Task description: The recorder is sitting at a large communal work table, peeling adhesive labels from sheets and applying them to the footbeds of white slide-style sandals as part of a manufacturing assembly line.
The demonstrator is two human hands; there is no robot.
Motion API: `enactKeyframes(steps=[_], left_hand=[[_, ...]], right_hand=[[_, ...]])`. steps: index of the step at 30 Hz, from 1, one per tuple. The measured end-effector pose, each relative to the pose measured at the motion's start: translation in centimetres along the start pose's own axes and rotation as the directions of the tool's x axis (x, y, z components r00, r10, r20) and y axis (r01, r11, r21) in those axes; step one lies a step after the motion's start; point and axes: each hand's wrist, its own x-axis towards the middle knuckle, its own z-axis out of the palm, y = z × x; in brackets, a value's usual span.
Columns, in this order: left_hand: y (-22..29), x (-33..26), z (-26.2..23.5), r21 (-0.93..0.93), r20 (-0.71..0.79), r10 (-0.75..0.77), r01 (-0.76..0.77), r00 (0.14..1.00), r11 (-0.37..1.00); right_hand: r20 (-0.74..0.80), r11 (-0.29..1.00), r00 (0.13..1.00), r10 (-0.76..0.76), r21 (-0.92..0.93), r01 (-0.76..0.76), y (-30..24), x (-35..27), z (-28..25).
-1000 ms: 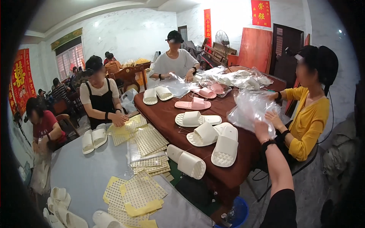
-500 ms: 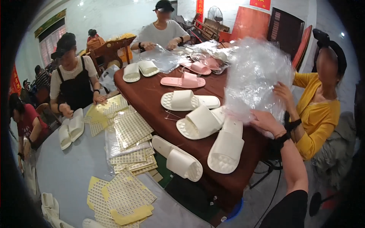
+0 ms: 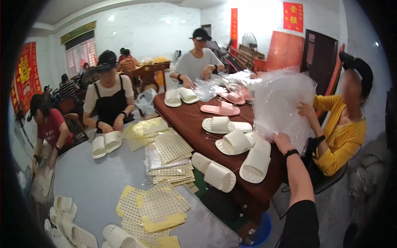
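My right hand (image 3: 283, 142) reaches in from the lower right, its fingers closed on the lower edge of a stack of clear plastic bags (image 3: 277, 101). Across from it, the hand of a person in a yellow top (image 3: 307, 111) holds the same bags at their right side. Just left of my hand lie white slippers on the brown cloth, the nearest a single white slipper (image 3: 255, 163) pointing toward me. Another white slipper (image 3: 220, 177) rests at the table's edge. My left hand is out of view.
Yellow-edged sticker sheets (image 3: 161, 206) lie piled on the grey table (image 3: 89, 182). More white slippers (image 3: 68, 219) fill its near left corner. Pink slippers (image 3: 221, 108) lie farther back on the brown-covered table (image 3: 190, 134). A blue bucket (image 3: 262, 231) stands below. Several people work around.
The view has swung left, showing more of the grey table and its slippers. The plastic bags hang straighter and less blurred. A person across the grey table now has both hands near a slipper pair.
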Motion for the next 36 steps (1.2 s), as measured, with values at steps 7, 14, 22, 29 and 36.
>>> enactKeyframes(steps=[7,14,22,29,36], left_hand=[[3.0,-0.3,-1.4,-0.098,0.023,0.0,0.002,1.0,0.995],[8.4,3.3,5.6,-0.559,0.149,0.647,-0.476,0.748,0.678],[29.3,0.6,3.9,-0.861,-0.043,0.752,-0.406,0.657,0.305],[17.1,5.8,-4.2,-0.67,-0.388,0.325,-0.506,0.863,0.543],[6.4,16.0,-18.7,-0.93,-0.287,-0.062,-0.294,0.956,-0.219]], right_hand=[[-0.368,0.912,0.91,0.193,0.408,-0.029,3.8,1.8,-8.9],[-0.177,0.614,0.984,-0.014,0.776,0.148,-9.2,-0.7,-27.9],[-0.259,0.566,0.75,-0.609,0.521,0.639,-39.9,-16.6,-36.7],[-0.445,0.23,0.309,-0.841,0.224,0.947,-57.9,-21.3,-40.5],[-0.635,-0.168,0.107,-0.765,0.357,0.919,-70.3,-23.6,-48.8]])
